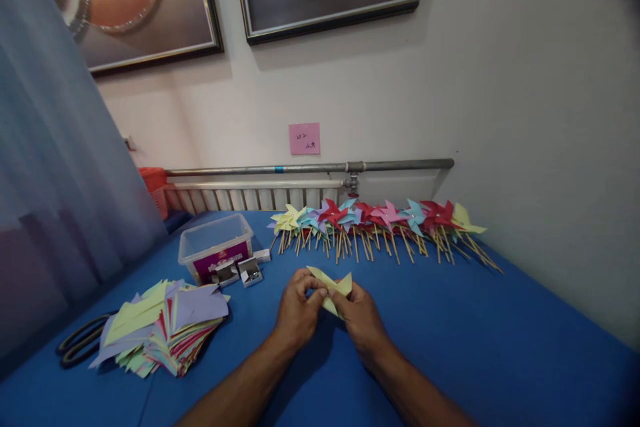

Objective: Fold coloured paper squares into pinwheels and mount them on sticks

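Observation:
Above the blue table, both of my hands grip one pale yellow paper pinwheel with its corners folded in. My left hand pinches it near the centre between thumb and fingers. From the other side, my right hand holds it, thumb pressed close to the left thumb. Whether a pin sits at its centre I cannot tell. Beyond the hands lies a row of paper pinwheels on sticks in red, pink, blue, purple and yellow. Two small open boxes with little metal pieces stand to the left.
A pile of coloured paper sheets lies at the left, partly over black-handled scissors. Behind it stands a clear plastic tub with a purple label. A pipe and radiator run along the wall; a blue curtain hangs left.

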`<action>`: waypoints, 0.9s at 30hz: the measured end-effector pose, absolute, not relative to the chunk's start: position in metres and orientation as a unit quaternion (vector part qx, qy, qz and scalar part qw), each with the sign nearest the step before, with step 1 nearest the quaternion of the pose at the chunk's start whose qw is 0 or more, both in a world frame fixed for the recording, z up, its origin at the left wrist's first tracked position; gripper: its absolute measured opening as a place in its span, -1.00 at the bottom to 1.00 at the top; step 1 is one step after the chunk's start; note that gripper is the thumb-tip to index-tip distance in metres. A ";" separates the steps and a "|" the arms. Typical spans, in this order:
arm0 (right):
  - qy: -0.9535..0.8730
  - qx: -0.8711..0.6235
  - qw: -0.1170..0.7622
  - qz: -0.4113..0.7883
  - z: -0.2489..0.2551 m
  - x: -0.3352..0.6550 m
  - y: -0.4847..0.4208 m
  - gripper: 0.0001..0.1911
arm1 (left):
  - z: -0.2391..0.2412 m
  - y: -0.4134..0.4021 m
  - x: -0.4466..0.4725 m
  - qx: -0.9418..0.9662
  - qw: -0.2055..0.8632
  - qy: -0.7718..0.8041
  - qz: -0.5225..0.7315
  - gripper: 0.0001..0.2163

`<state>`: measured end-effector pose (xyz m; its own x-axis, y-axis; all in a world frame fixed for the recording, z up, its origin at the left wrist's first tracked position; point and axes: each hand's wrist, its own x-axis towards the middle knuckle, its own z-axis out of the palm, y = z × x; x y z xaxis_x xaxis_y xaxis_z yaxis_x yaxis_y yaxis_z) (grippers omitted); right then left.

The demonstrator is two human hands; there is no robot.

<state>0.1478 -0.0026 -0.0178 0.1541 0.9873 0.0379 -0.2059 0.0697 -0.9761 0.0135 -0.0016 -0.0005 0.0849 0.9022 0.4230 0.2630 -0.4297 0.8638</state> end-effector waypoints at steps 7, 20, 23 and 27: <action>-0.434 -0.460 0.592 0.500 -0.018 0.149 -0.004 -0.65 | -0.002 -0.005 0.017 0.676 0.263 0.471 0.502 -0.86; -0.444 -0.454 0.587 0.503 -0.031 0.152 0.007 -0.57 | 0.004 -0.011 0.018 0.682 0.232 0.495 0.485 -0.88; -0.445 -0.449 0.586 0.507 -0.036 0.153 0.009 -0.55 | 0.005 -0.010 0.018 0.682 0.230 0.498 0.483 -0.88; -0.446 -0.452 0.582 0.508 -0.027 0.154 0.003 -0.51 | 0.005 -0.010 0.017 0.680 0.231 0.501 0.482 -0.88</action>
